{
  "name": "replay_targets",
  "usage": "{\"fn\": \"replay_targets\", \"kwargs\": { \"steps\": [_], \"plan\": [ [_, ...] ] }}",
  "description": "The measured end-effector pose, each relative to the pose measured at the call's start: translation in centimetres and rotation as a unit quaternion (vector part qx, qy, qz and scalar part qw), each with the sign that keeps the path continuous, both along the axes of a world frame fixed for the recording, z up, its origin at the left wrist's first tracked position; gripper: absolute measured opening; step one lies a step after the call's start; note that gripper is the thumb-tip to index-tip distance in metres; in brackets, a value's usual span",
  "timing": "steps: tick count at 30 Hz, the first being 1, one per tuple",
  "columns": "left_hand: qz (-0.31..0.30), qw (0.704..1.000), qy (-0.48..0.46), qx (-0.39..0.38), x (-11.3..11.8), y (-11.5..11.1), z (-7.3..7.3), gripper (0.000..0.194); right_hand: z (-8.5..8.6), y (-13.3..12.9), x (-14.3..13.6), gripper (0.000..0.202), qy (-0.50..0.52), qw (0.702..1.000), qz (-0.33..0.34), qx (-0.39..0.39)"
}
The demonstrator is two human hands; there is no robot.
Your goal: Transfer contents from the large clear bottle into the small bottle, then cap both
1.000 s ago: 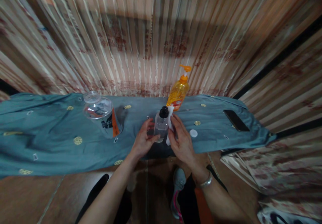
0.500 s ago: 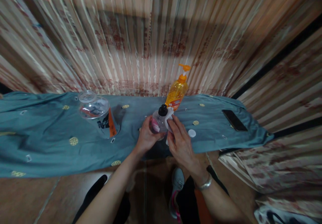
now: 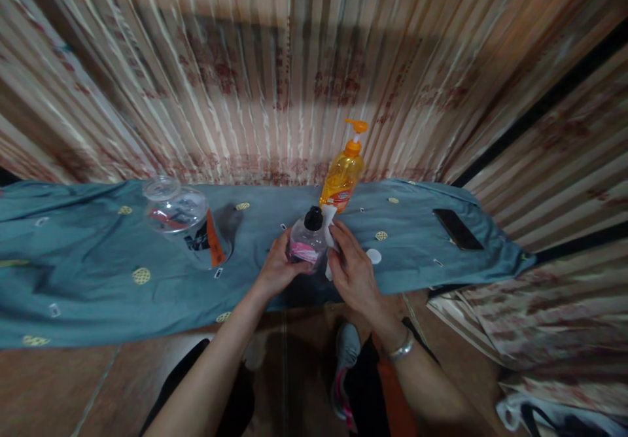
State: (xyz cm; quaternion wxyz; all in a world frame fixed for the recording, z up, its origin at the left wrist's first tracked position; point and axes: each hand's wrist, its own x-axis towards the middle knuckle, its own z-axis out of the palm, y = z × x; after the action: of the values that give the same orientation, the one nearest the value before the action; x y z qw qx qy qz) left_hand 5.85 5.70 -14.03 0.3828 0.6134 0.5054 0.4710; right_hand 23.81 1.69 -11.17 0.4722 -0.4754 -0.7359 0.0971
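Note:
A small clear bottle (image 3: 307,248) with a black cap and a pink label is gripped around its left side by my left hand (image 3: 279,265). It is held upright over the front of the cloth-covered table. My right hand (image 3: 354,267) has its fingers closed on a white tissue (image 3: 329,222), which it presses against the bottle's right side. Just behind them stands an orange pump bottle (image 3: 343,172) with yellow liquid inside. A round white lid (image 3: 374,256) lies to the right of my right hand.
A large clear plastic jar (image 3: 189,224) with an orange and black label stands on the left of the blue-green tablecloth (image 3: 98,254). A dark phone (image 3: 457,229) lies near the right end. A striped curtain (image 3: 235,84) hangs behind the table.
The small bottle has turned in my left hand, so more of its pink label faces me. My right hand keeps the tissue on its right side. The whole view has shifted slightly.

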Motion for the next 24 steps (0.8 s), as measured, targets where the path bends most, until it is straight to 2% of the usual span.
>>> {"fn": "replay_targets", "kwargs": {
  "steps": [6, 13, 17, 21, 24],
  "plan": [
    [0.019, 0.999, -0.009, -0.035, -0.4, -0.3, 0.8, 0.069, -0.9, 0.7, 0.1, 0.053, 0.036, 0.997, 0.016, -0.063],
    [0.068, 0.997, -0.008, -0.03, -1.1, -0.6, 1.8, 0.05, -3.3, 2.2, 0.0, 0.052, 0.012, 0.987, 0.074, -0.145],
    [0.084, 0.996, -0.018, -0.029, -1.8, -0.9, 2.2, 0.046, -3.7, 2.8, -0.1, 0.051, 0.018, 0.977, 0.092, -0.192],
    [0.095, 0.995, -0.016, -0.039, -2.5, -1.5, 3.3, 0.037, -3.4, 3.4, -0.3, 0.049, 0.075, 0.951, 0.094, -0.286],
    [0.11, 0.993, -0.012, -0.037, -2.7, -1.7, 4.2, 0.032, -3.4, 3.6, -1.0, 0.04, 0.202, 0.904, 0.098, -0.364]
  ]
}}
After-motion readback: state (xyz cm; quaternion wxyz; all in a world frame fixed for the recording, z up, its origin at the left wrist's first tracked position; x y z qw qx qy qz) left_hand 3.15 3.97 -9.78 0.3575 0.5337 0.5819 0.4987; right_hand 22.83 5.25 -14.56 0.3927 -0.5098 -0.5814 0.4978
